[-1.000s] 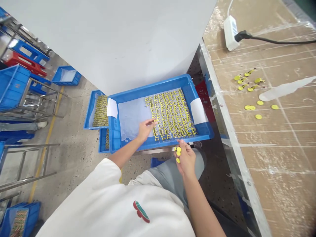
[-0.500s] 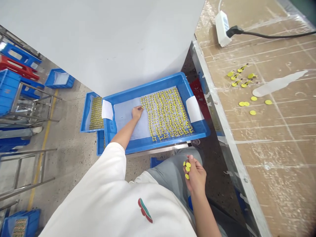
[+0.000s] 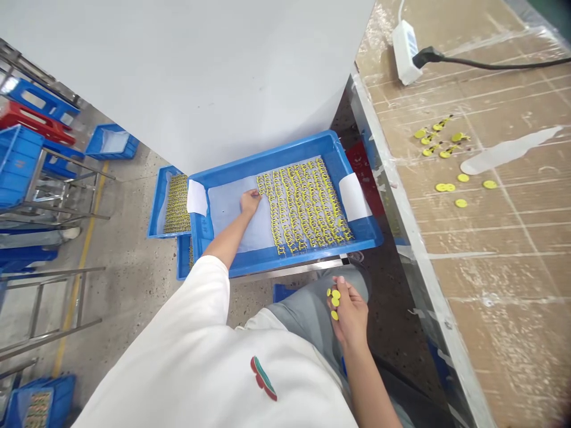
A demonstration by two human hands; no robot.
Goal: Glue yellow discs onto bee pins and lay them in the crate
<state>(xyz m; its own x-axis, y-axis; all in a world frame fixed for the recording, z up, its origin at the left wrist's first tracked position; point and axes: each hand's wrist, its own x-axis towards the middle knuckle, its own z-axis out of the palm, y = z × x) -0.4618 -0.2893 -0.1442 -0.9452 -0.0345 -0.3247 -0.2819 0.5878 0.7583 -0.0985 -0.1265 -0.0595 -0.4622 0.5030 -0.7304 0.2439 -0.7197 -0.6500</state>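
A blue tray (image 3: 285,257) rests before my knees, lined with white paper (image 3: 232,208) and filled on its right side with rows of small yellow pieces (image 3: 303,205). My left hand (image 3: 250,201) reaches into the tray and pinches a yellow piece at the top left corner of the rows. Over my lap, my right hand (image 3: 348,309) is closed on several yellow discs (image 3: 333,300). White paper tabs hang over both short walls of the tray.
A cardboard-covered table (image 3: 491,249) runs along the right, with loose yellow discs (image 3: 459,187) and a white power strip (image 3: 404,44) on it. A white panel (image 3: 200,77) stands behind the tray. More blue trays (image 3: 172,202) and metal racks (image 3: 49,291) stand on the floor to the left.
My left hand moved from the lower left of the rows up to their top left corner. My right hand drew back from the tray's front wall to my lap, still holding discs.
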